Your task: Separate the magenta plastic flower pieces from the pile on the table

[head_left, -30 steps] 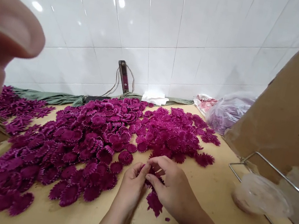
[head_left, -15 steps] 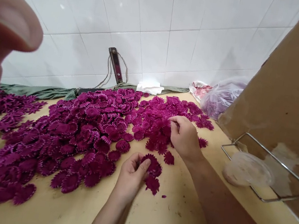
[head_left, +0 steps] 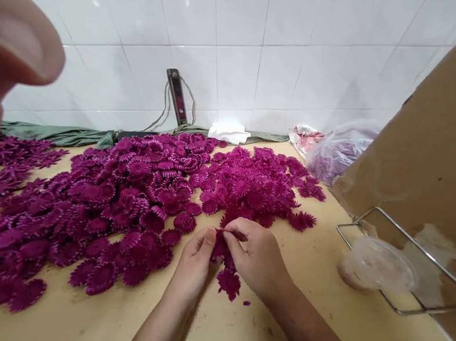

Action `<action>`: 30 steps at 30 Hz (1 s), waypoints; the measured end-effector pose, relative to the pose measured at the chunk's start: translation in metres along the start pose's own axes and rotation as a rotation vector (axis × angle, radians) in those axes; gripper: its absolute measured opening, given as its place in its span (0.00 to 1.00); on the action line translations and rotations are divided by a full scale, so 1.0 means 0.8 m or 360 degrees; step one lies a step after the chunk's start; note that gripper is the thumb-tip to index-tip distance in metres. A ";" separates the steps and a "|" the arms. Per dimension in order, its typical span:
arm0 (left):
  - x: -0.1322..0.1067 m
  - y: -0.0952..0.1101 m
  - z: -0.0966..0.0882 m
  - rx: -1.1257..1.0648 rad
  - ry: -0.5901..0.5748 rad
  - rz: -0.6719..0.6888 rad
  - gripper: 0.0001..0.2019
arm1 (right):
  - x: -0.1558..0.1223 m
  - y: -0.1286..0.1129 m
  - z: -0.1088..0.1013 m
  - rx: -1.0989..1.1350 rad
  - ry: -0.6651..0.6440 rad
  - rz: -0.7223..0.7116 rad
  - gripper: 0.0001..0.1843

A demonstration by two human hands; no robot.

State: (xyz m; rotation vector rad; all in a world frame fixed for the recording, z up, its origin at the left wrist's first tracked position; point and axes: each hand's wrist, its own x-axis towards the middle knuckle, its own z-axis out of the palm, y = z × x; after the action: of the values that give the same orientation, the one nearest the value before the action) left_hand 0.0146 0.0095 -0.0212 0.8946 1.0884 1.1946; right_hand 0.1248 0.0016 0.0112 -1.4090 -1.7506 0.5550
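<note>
Low over the yellow tabletop (head_left: 260, 335), my left hand (head_left: 196, 256) pinches a purple flower-shaped piece (head_left: 221, 247) between thumb and fingers. My right hand (head_left: 256, 256) meets it there, its thumb and forefinger closed at the upper edge of the same piece; my fingers partly cover it. Just below hangs or lies another ragged-edged purple flower (head_left: 228, 284). To the left spreads a large heap of curled-edge purple flowers (head_left: 131, 194). Beyond my right hand is a pile of flatter, spiky purple flowers (head_left: 252, 181).
A wire frame (head_left: 432, 237) and a clear plastic tub (head_left: 379, 265) stand at right, by a cardboard sheet (head_left: 450, 133). At the back are a plastic bag (head_left: 340, 149), white tissue (head_left: 229, 132) and green cloth (head_left: 53, 134). Another hand (head_left: 8, 38) looms close at the left edge.
My right hand has come from the spiky pile back toward me, to the piece in my left hand. My left hand has kept its grip.
</note>
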 end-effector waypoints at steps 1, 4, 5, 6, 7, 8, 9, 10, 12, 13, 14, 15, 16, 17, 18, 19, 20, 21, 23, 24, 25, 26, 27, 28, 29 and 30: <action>-0.002 0.003 0.001 0.0029 -0.0062 0.0013 0.21 | 0.002 0.002 0.001 -0.0068 0.0091 -0.0042 0.08; -0.008 0.012 0.005 0.0101 -0.0168 0.0065 0.18 | 0.015 0.012 -0.002 -0.0153 0.0330 -0.0037 0.09; -0.010 0.015 0.005 0.0119 -0.0175 0.0073 0.17 | 0.022 0.016 -0.005 -0.0146 0.0396 0.0010 0.09; -0.011 0.017 0.005 0.0134 -0.0182 0.0067 0.16 | 0.030 0.021 -0.009 -0.0134 0.0458 0.0069 0.09; -0.012 0.017 0.004 0.0140 -0.0175 0.0053 0.16 | 0.039 0.026 -0.013 -0.0125 0.0509 0.0130 0.09; -0.012 0.017 0.004 0.0138 -0.0160 0.0025 0.15 | 0.047 0.031 -0.018 -0.0123 0.0540 0.0189 0.08; -0.012 0.015 0.003 0.0127 -0.0128 -0.0017 0.15 | 0.053 0.035 -0.022 -0.0130 0.0541 0.0237 0.09; -0.011 0.013 0.002 0.0109 -0.0093 -0.0065 0.15 | 0.057 0.038 -0.025 -0.0150 0.0527 0.0263 0.12; -0.009 0.008 0.000 0.0066 -0.0051 -0.0143 0.15 | 0.056 0.038 -0.029 -0.0190 0.0468 0.0230 0.20; -0.007 0.006 0.000 0.0050 -0.0042 -0.0164 0.15 | 0.051 0.035 -0.029 -0.0177 0.0407 0.0183 0.22; -0.006 0.005 0.000 0.0041 -0.0040 -0.0169 0.14 | 0.044 0.031 -0.028 -0.0134 0.0324 0.0118 0.21; -0.005 0.004 0.000 0.0041 -0.0033 -0.0157 0.13 | 0.035 0.026 -0.026 -0.0071 0.0231 0.0043 0.18; -0.005 0.005 0.000 0.0052 -0.0025 -0.0134 0.12 | 0.025 0.020 -0.024 -0.0002 0.0138 -0.0023 0.14; -0.004 0.005 0.001 0.0069 -0.0014 -0.0107 0.12 | 0.015 0.014 -0.021 0.0056 0.0048 -0.0069 0.11; -0.004 0.006 0.001 0.0085 -0.0003 -0.0075 0.11 | 0.007 0.009 -0.018 0.0091 -0.0021 -0.0093 0.08; -0.004 0.007 0.001 0.0095 0.0005 -0.0038 0.10 | 0.000 0.005 -0.014 0.0102 -0.0064 -0.0091 0.06; -0.004 0.008 0.001 0.0101 0.0005 -0.0015 0.10 | -0.006 0.001 -0.010 0.0099 -0.0085 -0.0068 0.05; -0.003 0.008 0.001 0.0102 0.0004 -0.0005 0.10 | -0.009 -0.001 -0.007 0.0101 -0.0093 -0.0029 0.06; -0.001 0.007 0.001 0.0099 0.0004 -0.0011 0.12 | -0.011 -0.001 -0.001 0.0145 -0.0101 0.0059 0.11; 0.001 0.007 0.001 0.0105 0.0014 -0.0017 0.13 | -0.010 -0.001 0.000 0.0182 -0.0103 0.0095 0.13; 0.002 0.006 0.000 0.0118 0.0030 -0.0023 0.15 | -0.010 -0.001 0.002 0.0218 -0.0110 0.0115 0.14; 0.004 0.005 -0.001 0.0132 0.0049 -0.0024 0.17 | -0.009 -0.001 0.002 0.0248 -0.0117 0.0124 0.15; 0.006 0.004 -0.002 0.0146 0.0063 -0.0022 0.19 | -0.008 -0.002 0.002 0.0267 -0.0126 0.0124 0.15; 0.008 0.003 -0.003 0.0161 0.0063 -0.0024 0.21 | -0.008 -0.003 0.003 0.0274 -0.0130 0.0119 0.14; 0.009 0.002 -0.004 0.0173 0.0052 -0.0025 0.22 | -0.008 -0.004 0.003 0.0266 -0.0127 0.0112 0.14; 0.010 0.001 -0.005 0.0184 0.0028 -0.0031 0.23 | -0.008 -0.004 0.003 0.0235 -0.0112 0.0103 0.13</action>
State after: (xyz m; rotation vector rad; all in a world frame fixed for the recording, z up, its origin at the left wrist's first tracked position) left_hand 0.0106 0.0171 -0.0226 0.9615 1.1877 1.1344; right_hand 0.1209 -0.0053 0.0102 -1.3608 -1.6865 0.7614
